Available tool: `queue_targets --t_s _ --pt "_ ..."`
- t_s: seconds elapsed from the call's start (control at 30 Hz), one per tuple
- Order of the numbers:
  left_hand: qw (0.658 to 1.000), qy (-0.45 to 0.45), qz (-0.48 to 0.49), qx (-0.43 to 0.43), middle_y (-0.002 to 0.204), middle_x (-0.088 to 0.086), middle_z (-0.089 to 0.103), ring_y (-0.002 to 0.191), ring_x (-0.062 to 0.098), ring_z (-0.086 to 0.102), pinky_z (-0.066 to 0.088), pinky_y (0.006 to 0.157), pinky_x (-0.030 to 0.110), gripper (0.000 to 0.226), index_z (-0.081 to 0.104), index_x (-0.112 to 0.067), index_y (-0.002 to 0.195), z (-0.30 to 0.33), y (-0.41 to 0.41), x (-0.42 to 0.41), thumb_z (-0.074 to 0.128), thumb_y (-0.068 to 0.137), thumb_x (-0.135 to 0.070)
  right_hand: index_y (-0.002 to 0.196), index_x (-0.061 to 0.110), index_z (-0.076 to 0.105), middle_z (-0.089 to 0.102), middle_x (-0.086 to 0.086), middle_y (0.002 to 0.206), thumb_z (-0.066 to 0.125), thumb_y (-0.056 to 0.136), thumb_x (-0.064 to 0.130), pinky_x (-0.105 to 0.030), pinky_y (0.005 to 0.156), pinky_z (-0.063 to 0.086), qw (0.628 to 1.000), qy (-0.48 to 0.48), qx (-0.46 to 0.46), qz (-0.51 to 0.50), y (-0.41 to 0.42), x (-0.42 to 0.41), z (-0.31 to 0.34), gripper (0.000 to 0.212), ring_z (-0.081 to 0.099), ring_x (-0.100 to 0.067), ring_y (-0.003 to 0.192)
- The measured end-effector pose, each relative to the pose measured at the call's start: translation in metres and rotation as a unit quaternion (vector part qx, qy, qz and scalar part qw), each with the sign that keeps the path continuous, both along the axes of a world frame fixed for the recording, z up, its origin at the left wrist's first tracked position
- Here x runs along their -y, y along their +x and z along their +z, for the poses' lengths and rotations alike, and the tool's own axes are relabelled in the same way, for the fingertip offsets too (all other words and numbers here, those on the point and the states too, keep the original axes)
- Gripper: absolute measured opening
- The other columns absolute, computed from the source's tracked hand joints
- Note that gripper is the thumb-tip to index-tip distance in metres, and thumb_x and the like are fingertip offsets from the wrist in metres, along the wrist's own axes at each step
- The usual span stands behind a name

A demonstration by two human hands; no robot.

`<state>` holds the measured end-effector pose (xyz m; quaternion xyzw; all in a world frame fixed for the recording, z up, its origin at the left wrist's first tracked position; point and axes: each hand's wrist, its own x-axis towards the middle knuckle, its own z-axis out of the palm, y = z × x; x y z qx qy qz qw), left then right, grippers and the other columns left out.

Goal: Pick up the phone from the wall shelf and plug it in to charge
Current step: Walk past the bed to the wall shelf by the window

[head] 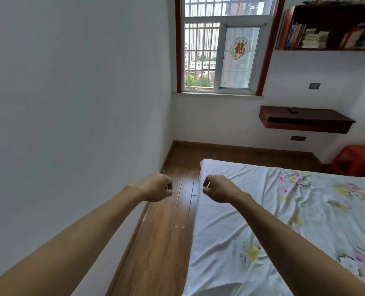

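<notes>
One view only, from up on the head, facing forward and down. Window (218, 54) far off at 12 o'clock, bed (284, 221) close at 4 o'clock.

Glossy wood floor (168, 221) — creased cloth sheet (230, 210) (floral print).

White floral bedsheet (284, 210), reddish-brown wall shelf (305, 122), dark phone (293, 110), red stool (356, 160).

Bed (284, 221) occupies right foreground; floor (168, 221) strip runs between it and left wall. Window (220, 54) on far wall. Wall shelf (305, 121) right of window, phone (293, 110) on top. Bookshelf (331, 28) above; stool (356, 161) below right.
</notes>
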<state>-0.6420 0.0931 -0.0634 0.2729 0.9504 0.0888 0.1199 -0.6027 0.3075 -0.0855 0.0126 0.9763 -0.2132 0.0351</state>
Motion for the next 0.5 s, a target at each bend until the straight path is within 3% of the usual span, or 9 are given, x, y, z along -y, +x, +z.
queue_targets --t_s 0.2,0.5 --pt "0.998 0.002 0.057 0.004 0.109 0.006 0.069 0.093 0.020 0.063 0.049 0.078 0.028 0.026 0.067 -0.011 0.111 0.006 -0.116 0.025 0.053 0.099 -0.028 0.098 -0.002 0.074 0.077 -0.018 0.102 0.055 0.093 0.019 -0.045 0.083 0.060 1.000 0.000 -0.008 0.013 -0.131 0.007 -0.008 0.029 0.071 -0.035 0.094" --pt "0.999 -0.030 0.029 0.014 0.107 0.009 0.069 0.093 0.021 0.064 0.045 0.073 0.026 0.024 0.066 -0.009 0.109 -0.038 -0.296 0.030 0.052 0.099 -0.026 0.093 -0.002 0.074 0.076 -0.017 0.095 0.053 0.089 0.017 -0.047 0.078 0.061 0.999 0.020 0.019 -0.020 -0.305 0.014 -0.046 0.029 0.070 -0.036 0.089"
